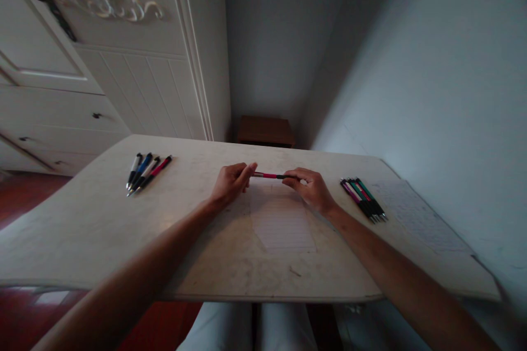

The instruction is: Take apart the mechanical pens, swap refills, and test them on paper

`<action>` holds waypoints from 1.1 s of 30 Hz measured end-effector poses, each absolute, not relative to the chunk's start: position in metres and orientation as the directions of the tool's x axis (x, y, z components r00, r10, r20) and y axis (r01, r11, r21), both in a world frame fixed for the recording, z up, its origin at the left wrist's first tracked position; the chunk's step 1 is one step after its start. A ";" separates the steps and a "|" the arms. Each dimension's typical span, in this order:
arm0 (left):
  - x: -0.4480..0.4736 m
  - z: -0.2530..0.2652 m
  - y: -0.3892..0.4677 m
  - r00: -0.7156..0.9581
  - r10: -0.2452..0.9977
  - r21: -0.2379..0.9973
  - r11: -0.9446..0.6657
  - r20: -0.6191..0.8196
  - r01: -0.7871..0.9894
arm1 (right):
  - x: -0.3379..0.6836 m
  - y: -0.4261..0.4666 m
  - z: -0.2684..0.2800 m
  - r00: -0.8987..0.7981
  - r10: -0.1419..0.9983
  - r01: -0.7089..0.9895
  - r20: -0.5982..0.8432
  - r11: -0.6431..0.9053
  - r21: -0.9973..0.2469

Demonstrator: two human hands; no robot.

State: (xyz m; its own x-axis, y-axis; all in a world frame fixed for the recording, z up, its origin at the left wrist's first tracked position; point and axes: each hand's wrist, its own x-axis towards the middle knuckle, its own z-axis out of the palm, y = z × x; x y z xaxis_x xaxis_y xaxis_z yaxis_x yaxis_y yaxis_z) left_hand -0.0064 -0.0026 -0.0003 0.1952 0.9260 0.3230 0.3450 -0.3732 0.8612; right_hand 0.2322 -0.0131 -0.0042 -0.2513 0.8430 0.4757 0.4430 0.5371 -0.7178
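Between my two hands a red pen point(269, 175) with a black grip is held level above the far edge of a lined sheet of paper point(282, 222). My left hand point(234, 182) is closed round the pen's silvery end, with the thumb laid along it. At the black end, the fingertips of my right hand point(307, 185) pinch the pen. What lies inside the left fingers is hidden. The lined sheet lies on the table below and between my forearms.
On the pale table point(206, 263), several pens point(146, 173) lie in a loose group at left. Another row of pens point(362, 197) lies at right, beside a written sheet point(420, 214) near the wall. A white cabinet point(152, 77) and a brown wooden stand point(265, 130) are beyond the table.
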 end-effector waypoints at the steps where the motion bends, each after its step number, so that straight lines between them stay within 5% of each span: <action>1: -0.006 0.000 -0.003 0.189 0.936 0.864 -0.348 0.298 0.364 | 0.232 -0.013 -0.004 -0.244 0.839 0.445 0.486 0.542 -0.713; 5: -0.007 -0.002 -0.003 0.187 0.964 0.890 -0.247 0.187 0.384 | 0.232 -0.015 -0.003 -0.213 0.845 0.444 0.490 0.531 -0.722; 12: -0.005 -0.006 0.002 0.212 0.924 0.920 -0.354 0.318 0.165 | 0.232 -0.018 0.001 -0.229 0.887 0.446 0.401 0.462 -0.766; 26: -0.004 0.001 -0.003 0.204 0.943 0.830 -0.329 0.263 0.450 | 0.232 -0.017 0.001 -0.285 0.828 0.445 0.484 0.561 -0.698; 33: -0.005 0.001 -0.002 0.208 0.951 0.874 -0.294 0.228 0.386 | 0.231 -0.021 0.004 -0.278 0.827 0.420 0.489 0.562 -0.712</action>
State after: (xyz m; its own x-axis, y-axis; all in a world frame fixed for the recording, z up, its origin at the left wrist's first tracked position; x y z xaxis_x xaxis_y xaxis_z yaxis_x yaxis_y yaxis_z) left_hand -0.0051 -0.0018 0.0013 0.2077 0.9512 0.2283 0.3860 -0.2942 0.8743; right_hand 0.2307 -0.0207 0.0045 -0.2781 0.8269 0.4888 0.4201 0.5623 -0.7122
